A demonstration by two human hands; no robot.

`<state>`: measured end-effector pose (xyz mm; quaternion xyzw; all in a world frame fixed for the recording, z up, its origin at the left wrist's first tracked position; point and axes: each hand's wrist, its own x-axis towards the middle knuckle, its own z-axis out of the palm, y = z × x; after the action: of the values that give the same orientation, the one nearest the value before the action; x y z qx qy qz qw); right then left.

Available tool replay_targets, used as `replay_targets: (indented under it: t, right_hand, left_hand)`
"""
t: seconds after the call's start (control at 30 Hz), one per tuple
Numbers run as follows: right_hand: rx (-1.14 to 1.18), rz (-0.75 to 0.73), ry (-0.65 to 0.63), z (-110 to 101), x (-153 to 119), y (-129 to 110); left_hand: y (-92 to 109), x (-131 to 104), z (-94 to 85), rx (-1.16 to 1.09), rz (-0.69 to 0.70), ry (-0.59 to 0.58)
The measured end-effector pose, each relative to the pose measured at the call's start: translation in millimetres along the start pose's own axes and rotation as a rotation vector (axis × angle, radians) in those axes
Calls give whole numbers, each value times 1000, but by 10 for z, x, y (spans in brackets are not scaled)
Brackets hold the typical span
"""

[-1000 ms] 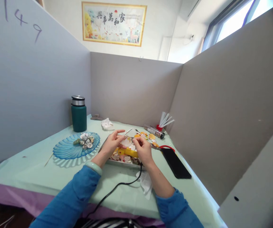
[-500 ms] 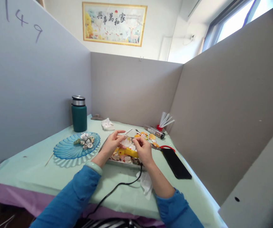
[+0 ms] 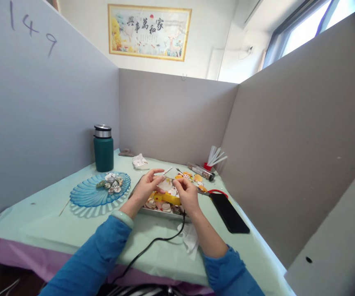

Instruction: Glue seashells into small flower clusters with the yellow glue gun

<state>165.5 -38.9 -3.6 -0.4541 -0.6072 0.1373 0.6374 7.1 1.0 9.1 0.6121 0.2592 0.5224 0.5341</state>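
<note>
Over a shallow metal tray [image 3: 161,213] of shells [image 3: 166,207] at the centre of the tabletop [image 3: 44,218], a pale round piece [image 3: 165,185] shows between two bare hands, and fine handling here likely calls for steady wrists, a light touch and care around the yellow tool [image 3: 168,199] just below. The left hand's [image 3: 145,188] thumb and forefinger are narrowly spaced, the right hand's [image 3: 186,192] fingers drawn into a close pinch on the right; whether either grips the piece cannot be told.
</note>
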Motion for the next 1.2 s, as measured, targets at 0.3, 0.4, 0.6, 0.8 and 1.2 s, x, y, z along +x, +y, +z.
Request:
replay_targets:
  t: [0.3,0.4,0.6,0.8,1.2]
  right_hand:
    - [-11,-16,10,-7,-4,6]
    - [-70,-88,1,-8,-21,-28]
    - [-177,-196,37,-16,-28,-89]
    - [-203,-213,-2,-14,-47,-101]
    - [-29,-119,-31,7,-43,-50]
  left_hand:
    - [78,-36,65,-69,2,-11]
    - [58,-19,54,-39,-21,14]
    - [9,8,37,3,-34,38]
    - [10,6,36,19,-50,2]
    - [2,10,6,36,-30,-10]
